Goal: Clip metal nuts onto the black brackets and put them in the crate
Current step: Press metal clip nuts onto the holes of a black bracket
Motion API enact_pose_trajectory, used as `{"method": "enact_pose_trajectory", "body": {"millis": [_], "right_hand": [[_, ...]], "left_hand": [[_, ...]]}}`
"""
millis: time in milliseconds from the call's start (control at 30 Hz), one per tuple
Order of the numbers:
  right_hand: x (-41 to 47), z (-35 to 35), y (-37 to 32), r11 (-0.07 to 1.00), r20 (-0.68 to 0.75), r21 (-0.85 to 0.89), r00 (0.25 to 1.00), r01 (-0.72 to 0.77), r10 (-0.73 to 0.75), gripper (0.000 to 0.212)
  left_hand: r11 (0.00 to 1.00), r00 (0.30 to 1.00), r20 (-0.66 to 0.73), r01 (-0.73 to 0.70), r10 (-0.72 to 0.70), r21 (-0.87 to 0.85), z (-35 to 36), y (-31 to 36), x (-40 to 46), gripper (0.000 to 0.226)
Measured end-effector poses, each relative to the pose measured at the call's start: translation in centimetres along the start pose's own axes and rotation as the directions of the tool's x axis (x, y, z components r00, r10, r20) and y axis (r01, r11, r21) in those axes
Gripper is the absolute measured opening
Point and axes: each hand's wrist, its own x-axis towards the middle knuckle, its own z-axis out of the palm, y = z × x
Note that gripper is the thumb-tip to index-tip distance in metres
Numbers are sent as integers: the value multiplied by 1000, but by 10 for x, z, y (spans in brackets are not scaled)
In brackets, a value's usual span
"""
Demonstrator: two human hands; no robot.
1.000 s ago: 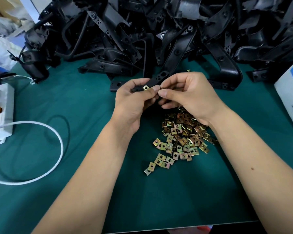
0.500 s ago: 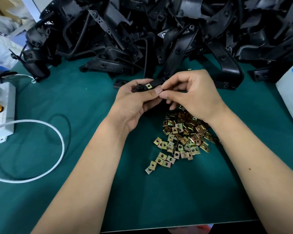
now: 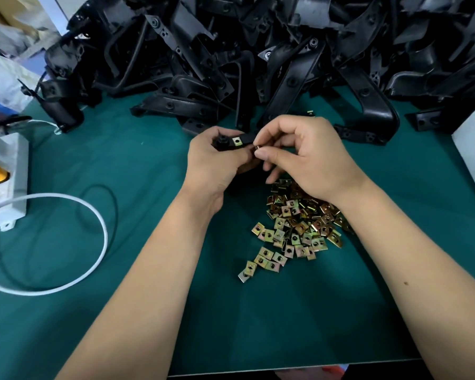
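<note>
- The left hand [image 3: 214, 163], just above the middle of the frame, grips one end of a black bracket [image 3: 226, 141] with fingers curled round it; a nut [image 3: 235, 141] already sits clipped on its upper face.
- The right hand [image 3: 310, 154], touching the left at the fingertips, pinches a second small nut [image 3: 257, 147] between thumb and forefinger against the bracket's edge.
- To do this step well, I judge the nut should slide squarely over the edge until its hole meets the bracket's hole, with the left hand steadying the bracket against the push.
- Just below the right wrist lies a heap of loose nuts [image 3: 299, 220] on the green desk [image 3: 285, 325].
- Across the top of the frame lies a pile of brackets [image 3: 285, 50].
- At the left edge sit a white box [image 3: 8, 182] and a white cable [image 3: 93, 215].
- No crate is in view.
</note>
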Motion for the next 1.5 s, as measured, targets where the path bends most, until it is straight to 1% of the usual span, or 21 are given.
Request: {"method": "enact_pose_trajectory", "body": {"millis": [67, 100, 167, 300, 400, 500, 567, 700, 767, 867, 967, 1033, 1067, 1133, 1167, 1233, 1333, 1433, 1500], "right_hand": [[2, 0, 0, 1000, -14, 22, 1000, -13, 13, 6], [2, 0, 0, 999, -23, 34, 999, -33, 34, 6], [3, -2, 1, 995, -27, 64, 996, -78, 79, 6], [3, -5, 3, 970, -16, 176, 985, -166, 171, 8], [3, -6, 5, 943, 7, 234, 970, -238, 243, 9], [2, -6, 4, 919, 8, 286, 960, -272, 281, 6], [2, -8, 3, 904, 24, 317, 955, -287, 295, 5], [3, -7, 2, 899, 35, 303, 947, -316, 320, 4], [2, -5, 1, 891, -6, 323, 941, -318, 337, 5], [4, -9, 2, 869, -114, 385, 918, -311, 379, 7], [3, -14, 3, 839, -155, 441, 894, -318, 420, 7], [3, -12, 2, 829, -153, 453, 888, -327, 434, 9], [2, -11, 1, 832, -161, 449, 887, -324, 432, 11], [3, -8, 0, 846, -185, 445, 894, -295, 409, 15], [3, -7, 0, 852, -199, 447, 899, -272, 391, 15], [3, -4, -1, 864, -221, 446, 907, -233, 358, 14], [2, -1, -2, 875, -236, 437, 911, -211, 337, 15], [3, 2, -3, 877, -258, 440, 909, -191, 327, 11], [3, 6, -3, 857, -281, 480, 893, -185, 351, 6]], "left_hand": [[986, 991, 103, 97, -83, -135, -5, 5, 2, 21], [976, 983, 153, 129, -102, -174, -7, 6, 2, 21], [981, 980, 176, 117, -90, -152, -8, 7, 1, 28], [993, 987, 160, -5, 23, -115, -7, 5, -1, 53], [987, 972, 181, -158, 149, 35, -11, 2, 0, 63], [947, 953, 202, -261, 223, 186, -11, -2, 1, 59], [932, 951, 190, -284, 244, 225, -12, -4, 2, 51], [934, 957, 179, -267, 228, 238, -10, -6, 2, 45], [943, 967, 132, -245, 220, 224, -9, -6, 3, 42], [964, 981, 21, -191, 191, 187, -13, -5, 5, 39], [974, 995, 14, -102, 101, 201, -13, 1, 2, 40], [990, 998, 36, -53, 48, 134, -11, 3, 1, 36], [995, 999, 39, -37, 33, 88, -8, 4, -1, 30], [1000, 999, -16, -31, 31, 1, -3, 6, -3, 10], [998, 998, -62, -35, 32, -53, -1, 5, -4, 7], [984, 992, -121, -42, 22, -170, 3, 4, -8, 10], [956, 990, -144, -47, 6, -289, 14, 1, -14, 24], [935, 989, -150, -54, 0, -350, 24, -2, -18, 26], [927, 991, -136, -46, -5, -372, 28, -4, -20, 29]]}}
